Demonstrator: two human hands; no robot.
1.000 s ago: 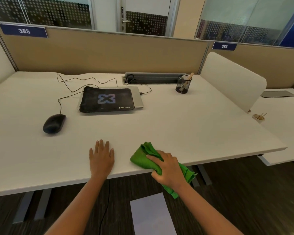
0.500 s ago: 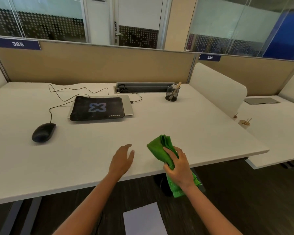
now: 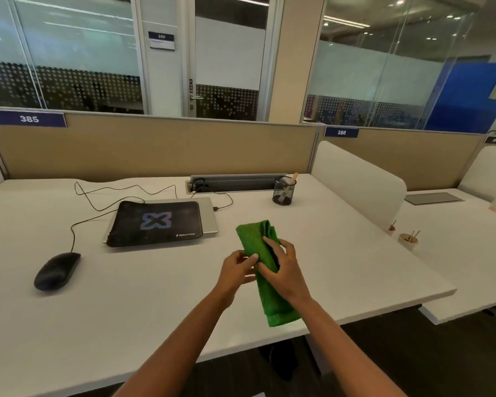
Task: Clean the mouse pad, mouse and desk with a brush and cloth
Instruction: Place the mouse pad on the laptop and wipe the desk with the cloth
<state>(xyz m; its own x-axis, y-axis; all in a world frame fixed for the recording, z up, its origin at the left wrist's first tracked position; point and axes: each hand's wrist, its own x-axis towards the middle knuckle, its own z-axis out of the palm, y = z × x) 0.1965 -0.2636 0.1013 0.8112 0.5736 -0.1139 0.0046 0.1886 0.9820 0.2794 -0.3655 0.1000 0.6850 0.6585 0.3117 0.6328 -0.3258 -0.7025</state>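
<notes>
Head view, both hands [image 3: 238, 269] [image 3: 284, 272] gripping green cloth [image 3: 255, 236] above desk [image 3: 126, 310]

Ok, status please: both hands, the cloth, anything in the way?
Left hand and right hand both grip green cloth above desk. Mouse pad on closed laptop, mouse at left. Brush in mesh cup. Nothing between hands and pad.

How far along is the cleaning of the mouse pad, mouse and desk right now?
Done: nothing shows clearly as cleaned. In hand: left hand and right hand both hold the green cloth above the desk. Left: the brush stands in the mesh cup, the mouse pad lies on the laptop and the mouse sits at the left, none being worked on.
</notes>
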